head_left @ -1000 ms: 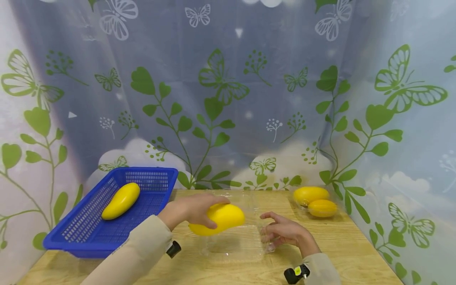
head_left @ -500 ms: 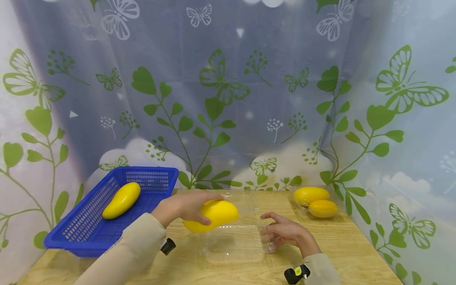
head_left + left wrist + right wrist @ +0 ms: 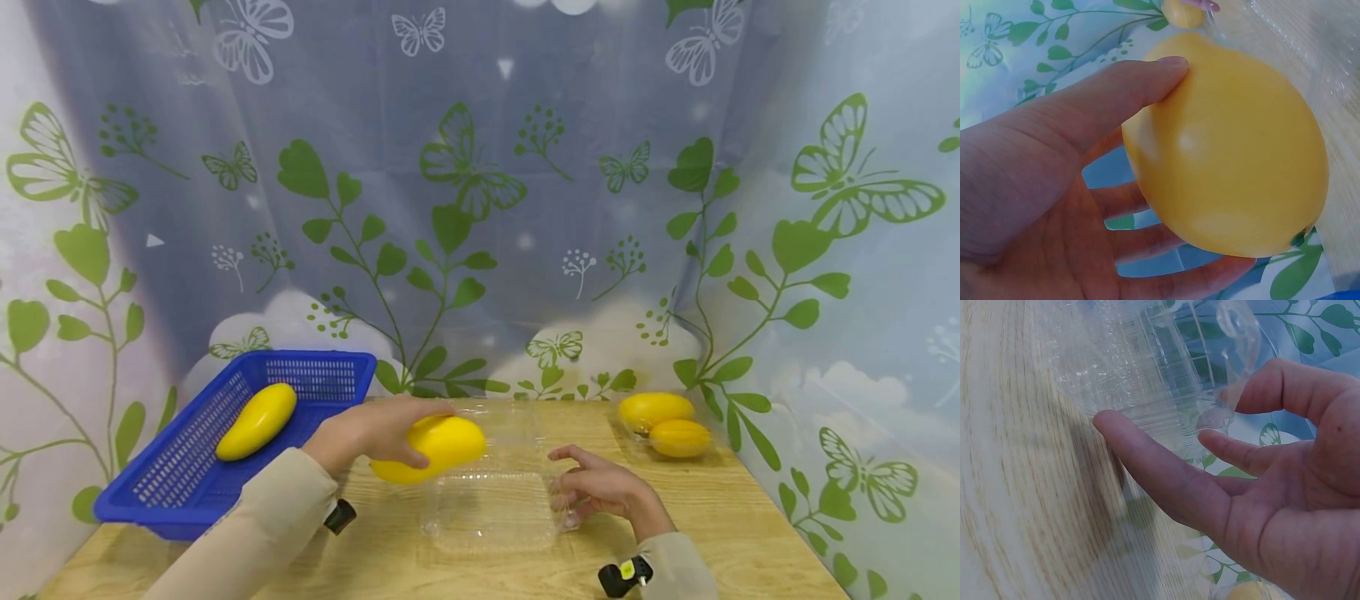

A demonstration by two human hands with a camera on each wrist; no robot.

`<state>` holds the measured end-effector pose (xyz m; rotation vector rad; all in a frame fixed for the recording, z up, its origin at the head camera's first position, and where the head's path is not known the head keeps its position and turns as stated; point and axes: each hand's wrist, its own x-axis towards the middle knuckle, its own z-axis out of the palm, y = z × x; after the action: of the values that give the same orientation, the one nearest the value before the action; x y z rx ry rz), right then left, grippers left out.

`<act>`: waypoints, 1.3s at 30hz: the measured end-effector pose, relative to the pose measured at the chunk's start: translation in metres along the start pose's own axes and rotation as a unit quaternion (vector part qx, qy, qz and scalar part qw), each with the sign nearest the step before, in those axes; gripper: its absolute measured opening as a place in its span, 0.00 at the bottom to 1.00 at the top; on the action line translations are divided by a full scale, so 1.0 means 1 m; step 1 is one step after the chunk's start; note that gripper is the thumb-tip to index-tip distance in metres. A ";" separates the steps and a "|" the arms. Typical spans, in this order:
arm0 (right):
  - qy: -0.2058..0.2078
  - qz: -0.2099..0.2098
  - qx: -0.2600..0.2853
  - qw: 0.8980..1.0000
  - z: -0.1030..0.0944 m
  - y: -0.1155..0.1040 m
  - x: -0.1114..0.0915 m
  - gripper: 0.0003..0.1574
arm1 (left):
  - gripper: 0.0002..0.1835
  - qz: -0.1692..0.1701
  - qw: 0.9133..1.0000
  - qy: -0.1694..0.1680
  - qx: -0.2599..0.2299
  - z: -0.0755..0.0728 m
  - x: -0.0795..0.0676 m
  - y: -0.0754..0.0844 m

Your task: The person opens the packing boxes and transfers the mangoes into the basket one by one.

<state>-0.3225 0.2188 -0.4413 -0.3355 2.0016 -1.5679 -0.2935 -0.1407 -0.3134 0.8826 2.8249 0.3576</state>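
Observation:
My left hand (image 3: 372, 435) holds a large yellow mango (image 3: 448, 444), thumb on the near side and fingers around the far side. In the left wrist view, that mango (image 3: 1241, 156) shows a small dark green tip at its lower end. It is above the table, at the left of an open clear plastic clamshell box (image 3: 491, 533). My right hand (image 3: 600, 487) holds the box's right side. In the right wrist view, the thumb (image 3: 1147, 456) reaches the box's edge (image 3: 1147, 412), and bent fingers touch its rim.
A blue plastic basket (image 3: 123, 502) stands at the left with another mango (image 3: 257, 422) inside. At the back right, a clear box holds two yellow fruits (image 3: 678, 438). A patterned curtain (image 3: 480, 275) rises behind the wooden table (image 3: 738, 533).
My left hand has moved leftward with the mango, from above the clear box towards its left side. My right hand has stayed at the box.

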 end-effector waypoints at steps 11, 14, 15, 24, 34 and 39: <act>-0.001 -0.004 0.000 1.000 0.001 -0.002 -0.002 0.42 | 0.41 -0.031 0.999 0.003 -0.016 0.000 -0.009 -0.012; 0.000 -0.005 -0.003 1.000 0.001 -0.001 -0.002 0.43 | 0.41 -0.032 0.999 0.004 -0.021 -0.002 -0.011 -0.014; 0.000 -0.005 -0.003 1.000 0.001 -0.001 -0.001 0.43 | 0.41 -0.031 0.999 0.006 -0.020 -0.002 -0.012 -0.015; 0.000 -0.005 -0.001 1.000 0.000 -0.001 -0.001 0.43 | 0.40 -0.039 0.999 0.016 0.000 -0.007 -0.017 -0.022; -0.001 -0.004 0.007 1.000 0.002 -0.003 -0.003 0.44 | 0.39 -0.039 0.999 0.021 0.004 -0.010 -0.022 -0.037; 0.005 0.002 0.011 1.000 0.002 -0.003 -0.003 0.44 | 0.40 -0.036 0.999 0.025 0.009 -0.013 -0.026 -0.040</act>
<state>-0.3195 0.2175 -0.4384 -0.3160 1.9896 -1.5921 -0.2974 -0.1900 -0.3095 0.7848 2.9010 0.3497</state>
